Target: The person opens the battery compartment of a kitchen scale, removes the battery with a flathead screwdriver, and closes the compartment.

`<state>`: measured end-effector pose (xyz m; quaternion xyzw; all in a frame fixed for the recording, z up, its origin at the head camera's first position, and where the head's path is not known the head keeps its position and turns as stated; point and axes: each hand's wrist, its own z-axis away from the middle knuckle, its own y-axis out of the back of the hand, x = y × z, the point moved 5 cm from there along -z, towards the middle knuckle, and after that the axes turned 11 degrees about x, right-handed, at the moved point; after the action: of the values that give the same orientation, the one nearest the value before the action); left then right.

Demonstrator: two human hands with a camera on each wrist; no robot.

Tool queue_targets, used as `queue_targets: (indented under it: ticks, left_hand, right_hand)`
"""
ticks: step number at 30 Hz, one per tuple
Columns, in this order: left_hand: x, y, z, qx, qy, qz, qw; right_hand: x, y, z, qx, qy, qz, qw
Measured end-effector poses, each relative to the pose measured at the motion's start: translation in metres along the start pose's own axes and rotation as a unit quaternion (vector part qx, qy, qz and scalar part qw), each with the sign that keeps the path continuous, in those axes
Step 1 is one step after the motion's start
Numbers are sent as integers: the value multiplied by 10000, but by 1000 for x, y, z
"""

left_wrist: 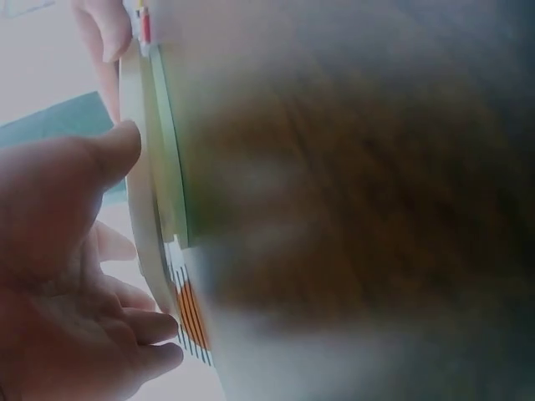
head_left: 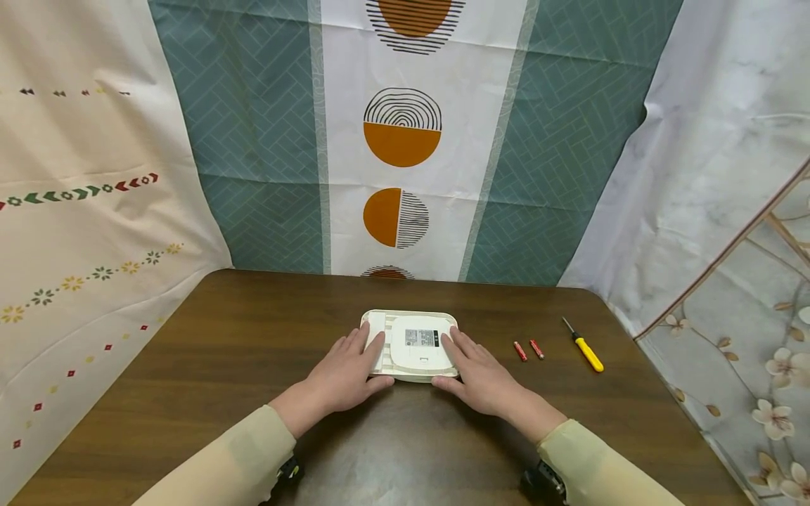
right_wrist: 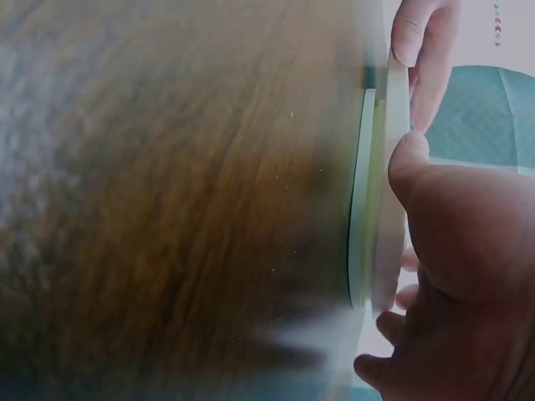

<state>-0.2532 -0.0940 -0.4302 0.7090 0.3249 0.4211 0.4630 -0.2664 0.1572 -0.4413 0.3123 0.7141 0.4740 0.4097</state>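
A white, flat device with rounded corners (head_left: 405,355) lies on the table, a grey printed label (head_left: 420,338) facing up. A plain white strip (head_left: 377,323) runs along its left end. My left hand (head_left: 344,369) rests on that end, fingers extended over the top and thumb at the near edge. On the opposite end lies my right hand (head_left: 484,376), its fingers also extended and its thumb by the near edge. Both wrist views show the device's pale side edge (left_wrist: 140,175) low over the tabletop, with the thumbs against it.
Two small red batteries (head_left: 520,351) lie on the brown wooden table (head_left: 266,330) right of the device. Farther right is a screwdriver (head_left: 589,353) with a yellow handle. Patterned cloths (head_left: 266,140) hang behind the table and along both sides.
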Motion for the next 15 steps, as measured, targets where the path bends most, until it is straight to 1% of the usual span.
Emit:
queue_targets:
  ticks: [8, 15]
  left_hand:
    - [-1, -1, -2, 189, -208, -113, 9995]
    - [0, -2, -5, 351, -325, -226, 9986]
  right_hand:
    - [2, -5, -1, 137, 64, -52, 9999]
    - [2, -9, -1, 39, -42, 48, 10000]
